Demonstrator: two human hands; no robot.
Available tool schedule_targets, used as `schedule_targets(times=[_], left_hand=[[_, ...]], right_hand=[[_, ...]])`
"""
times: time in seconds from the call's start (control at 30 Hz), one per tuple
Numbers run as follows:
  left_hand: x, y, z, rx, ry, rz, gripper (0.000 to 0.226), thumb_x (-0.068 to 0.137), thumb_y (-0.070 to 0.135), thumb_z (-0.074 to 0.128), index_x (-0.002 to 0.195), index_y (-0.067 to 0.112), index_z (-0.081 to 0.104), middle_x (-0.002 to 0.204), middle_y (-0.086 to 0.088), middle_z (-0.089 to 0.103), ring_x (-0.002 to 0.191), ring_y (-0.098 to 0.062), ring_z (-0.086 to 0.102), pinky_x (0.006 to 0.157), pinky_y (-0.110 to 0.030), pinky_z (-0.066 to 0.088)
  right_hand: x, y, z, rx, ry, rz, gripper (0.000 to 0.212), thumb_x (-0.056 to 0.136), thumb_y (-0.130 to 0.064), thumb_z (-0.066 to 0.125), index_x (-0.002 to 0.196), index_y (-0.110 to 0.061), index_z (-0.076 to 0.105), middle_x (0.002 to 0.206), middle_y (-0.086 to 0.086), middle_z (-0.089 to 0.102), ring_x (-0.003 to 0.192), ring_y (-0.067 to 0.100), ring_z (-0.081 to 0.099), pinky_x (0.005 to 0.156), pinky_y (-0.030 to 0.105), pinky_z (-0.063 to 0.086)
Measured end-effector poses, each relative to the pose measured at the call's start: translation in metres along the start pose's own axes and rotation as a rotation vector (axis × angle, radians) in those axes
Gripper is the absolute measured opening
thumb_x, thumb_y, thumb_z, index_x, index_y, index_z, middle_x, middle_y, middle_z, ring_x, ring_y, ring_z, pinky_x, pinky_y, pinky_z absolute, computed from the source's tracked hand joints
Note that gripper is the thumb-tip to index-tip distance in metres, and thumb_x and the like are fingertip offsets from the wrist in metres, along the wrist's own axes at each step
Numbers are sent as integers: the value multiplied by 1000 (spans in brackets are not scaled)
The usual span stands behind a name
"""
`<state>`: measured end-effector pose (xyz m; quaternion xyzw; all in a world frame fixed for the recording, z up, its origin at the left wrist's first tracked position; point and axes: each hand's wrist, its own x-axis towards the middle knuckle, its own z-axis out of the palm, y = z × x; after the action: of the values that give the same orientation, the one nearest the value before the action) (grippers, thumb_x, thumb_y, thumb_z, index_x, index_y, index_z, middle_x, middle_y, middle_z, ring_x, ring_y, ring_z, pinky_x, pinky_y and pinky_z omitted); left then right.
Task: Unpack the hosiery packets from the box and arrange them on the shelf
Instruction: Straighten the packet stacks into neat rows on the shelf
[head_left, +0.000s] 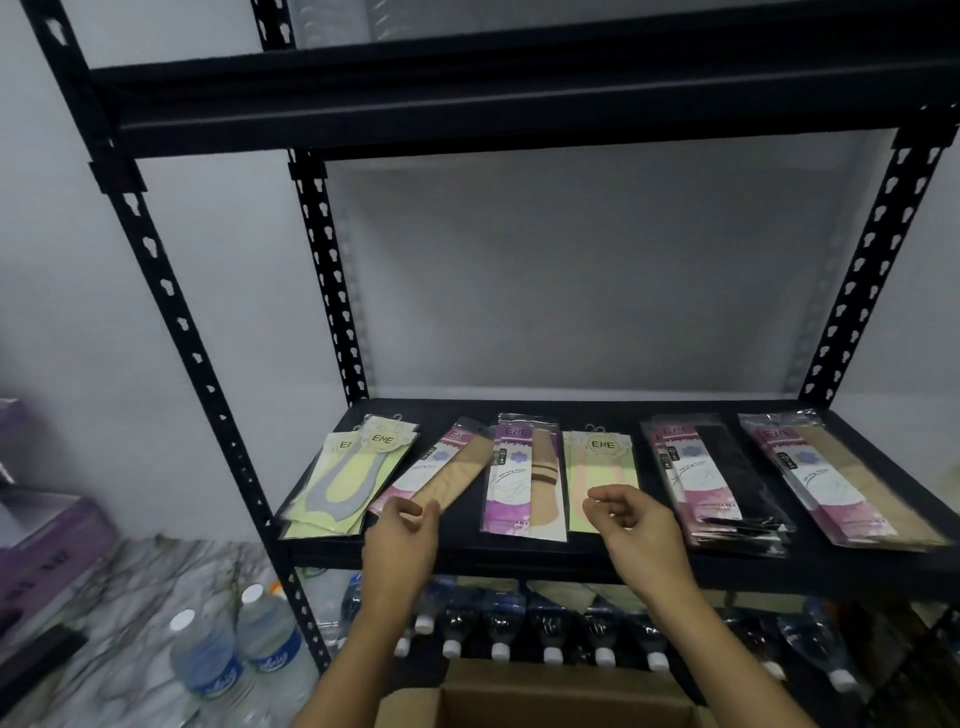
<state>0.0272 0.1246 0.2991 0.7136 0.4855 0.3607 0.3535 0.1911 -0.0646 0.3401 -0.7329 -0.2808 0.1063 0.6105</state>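
Several stacks of hosiery packets lie in a row on the black shelf (639, 558). From the left: yellow-grey packets (340, 480), a tilted pink and beige packet (447, 470), purple packets (519, 475), yellow-green packets (597, 460), a black hosiery stack (727, 480) and a beige stack (847, 486). My left hand (402, 530) pinches the near end of the tilted pink and beige packet. My right hand (631, 519) hovers over the near end of the yellow-green packets, fingers loosely curled and holding nothing. The open cardboard box (540, 699) sits below my arms; its inside is hidden.
Water bottles (550, 636) lie in a row on the level under the shelf. Two more bottles (234, 644) stand on the marble floor at the left, by purple boxes (47, 551). An upper shelf (467, 98) spans overhead. Perforated black posts frame both sides.
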Motion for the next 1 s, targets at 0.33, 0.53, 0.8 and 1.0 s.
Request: schedule_targets(times=[0.33, 0.53, 0.8, 1.0], left_hand=[[28, -41, -77, -106, 228, -34, 30, 87, 42, 62, 111, 25, 58, 104, 9, 64, 94, -13, 61, 83, -37, 52], [44, -65, -81, -137, 227, -135, 41, 86, 29, 67, 121, 11, 57, 108, -2, 62, 92, -18, 59, 78, -32, 47], [55, -67, -66, -92, 304, -183, 53, 83, 26, 71, 127, 4, 51, 118, -10, 53, 92, -19, 51, 78, -29, 42], [50, -64, -57, -214, 341, -266, 56, 82, 13, 72, 130, 1, 48, 126, -14, 46, 109, -28, 53, 86, -27, 39]], right_hand=[[-7, -4, 131, -151, -192, 103, 13, 83, -29, 70, 78, -20, 63, 71, -8, 63, 67, 5, 59, 54, 16, 39], [5, -12, 189, -306, -195, 149, 41, 85, -33, 64, 50, -15, 52, 45, -4, 50, 46, 12, 50, 44, 24, 36], [25, -19, 209, -487, -166, 206, 38, 87, -42, 61, 66, -11, 57, 67, 3, 61, 59, 17, 58, 52, 22, 43], [31, -19, 221, -532, -154, 304, 25, 79, -31, 71, 87, -8, 65, 87, 6, 65, 52, 11, 45, 40, 19, 25]])
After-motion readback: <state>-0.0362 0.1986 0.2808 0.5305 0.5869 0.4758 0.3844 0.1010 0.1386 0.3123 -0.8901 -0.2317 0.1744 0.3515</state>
